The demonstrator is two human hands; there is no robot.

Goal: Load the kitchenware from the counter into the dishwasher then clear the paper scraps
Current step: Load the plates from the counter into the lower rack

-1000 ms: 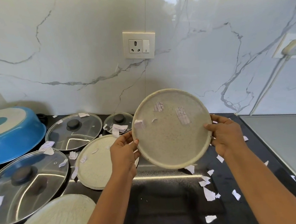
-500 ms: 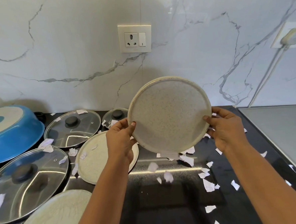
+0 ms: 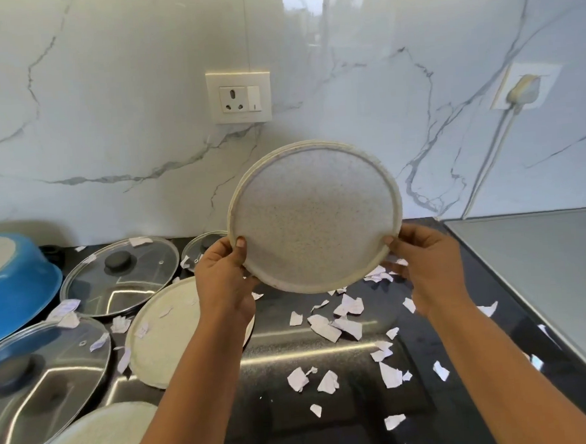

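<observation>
Facing the camera, the speckled plate [image 3: 315, 217] was held tilted above the worktop [image 3: 348, 421], clear of it. Its left rim was pinched by the left grip [image 3: 224, 277], thumb on the face; its lower right rim was clasped by the curled fingers of the right grip [image 3: 428, 265]. Paper scraps [image 3: 335, 325] were scattered on the worktop directly below the plate.

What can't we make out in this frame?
Head view only:
- The dishwasher: outside the frame.
- The small lid: mostly hidden by the left hand and the plate.
- Fingers of the left hand and right hand: behind the plate, only the thumbs show on its face.
- The basin: cut off by the left edge.
- Print on the scraps: too small to read.
</observation>
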